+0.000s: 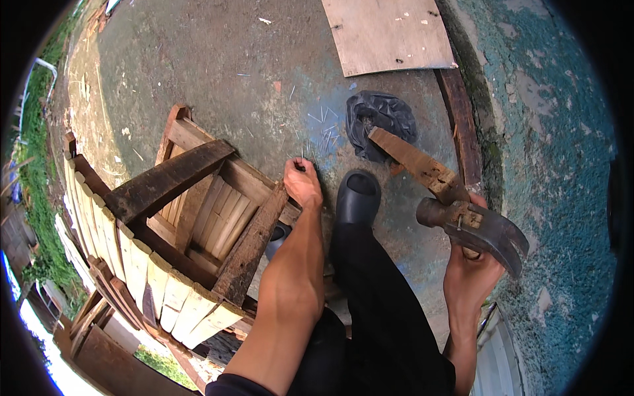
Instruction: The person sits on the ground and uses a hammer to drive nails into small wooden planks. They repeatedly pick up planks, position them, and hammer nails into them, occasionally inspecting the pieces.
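Note:
My right hand (472,277) is closed around a claw hammer (479,228), its dark metal head facing up and the claw pointing right. A rough brown piece of wood (419,162) sticks out from behind the hammer head, its far end near a black plastic bag (380,119). My right fingers are partly behind both, so I cannot tell if they grip the wood too. My left hand (304,183) is curled low over the floor, beside a slatted wooden frame (244,247). Whatever its fingers hold is hidden. Several thin nails (323,125) lie scattered just beyond it.
Pale slats (152,270) edge the frame on my left, with a dark beam (168,181) across it. A plywood sheet (393,33) lies at the far right. Along the right runs a worn blue-green wall (555,152). My dark shoe (358,198) stands between the hands.

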Motion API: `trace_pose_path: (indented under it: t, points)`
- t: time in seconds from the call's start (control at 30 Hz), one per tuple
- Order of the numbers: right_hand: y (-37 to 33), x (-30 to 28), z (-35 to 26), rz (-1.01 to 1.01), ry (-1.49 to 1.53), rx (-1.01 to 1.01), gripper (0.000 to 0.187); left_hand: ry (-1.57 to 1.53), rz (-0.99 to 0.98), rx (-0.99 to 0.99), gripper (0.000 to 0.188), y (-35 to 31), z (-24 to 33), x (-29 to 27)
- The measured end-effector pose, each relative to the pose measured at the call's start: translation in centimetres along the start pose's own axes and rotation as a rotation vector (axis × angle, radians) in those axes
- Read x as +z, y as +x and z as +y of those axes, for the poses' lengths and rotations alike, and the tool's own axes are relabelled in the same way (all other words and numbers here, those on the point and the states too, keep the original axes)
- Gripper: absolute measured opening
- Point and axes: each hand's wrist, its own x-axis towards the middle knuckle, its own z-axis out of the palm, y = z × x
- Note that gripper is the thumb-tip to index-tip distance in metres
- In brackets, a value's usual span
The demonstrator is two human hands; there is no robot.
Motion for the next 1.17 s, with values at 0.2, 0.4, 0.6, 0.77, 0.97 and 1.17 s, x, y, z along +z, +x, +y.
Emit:
trace_pose_path:
  t: [0.2, 0.4, 0.6, 0.77, 0.97, 1.17]
  points:
    - [0.0, 0.5, -0.5, 0.025, 0.015, 0.038, 0.044, -0.032, 0.024, 0.057, 0.017, 0.1, 0.0, 0.5]
    - [-0.2, -0.4, -0.8, 0.025, -0.103, 0.013, 0.044, -0.055, -0.025, 0.016, 0.018, -0.8, 1.6, -0.9]
    - [-2.7, -4.4, -3.7, 0.138, -0.047, 0.02, 0.04, -0.258, -0.206, 0.011, 0.019, 1.4, 9.6, -5.9]
    - [-5.8, -12.1, -9.2, 0.231, -0.008, -0.121, 0.035, -0.561, -0.189, 0.123, 0.019, -1.4, 19.0, -17.6]
    - [-10.6, -20.6, -17.7, 0.162, -0.022, -0.2, 0.023, -1.147, -0.342, 0.204, 0.018, -5.1, 20.9, -39.1]
    - [-14.5, -22.1, -27.2, 0.01, -0.034, -0.549, 0.028, -1.057, -0.208, 0.442, 0.014, -10.9, 15.4, -55.9]
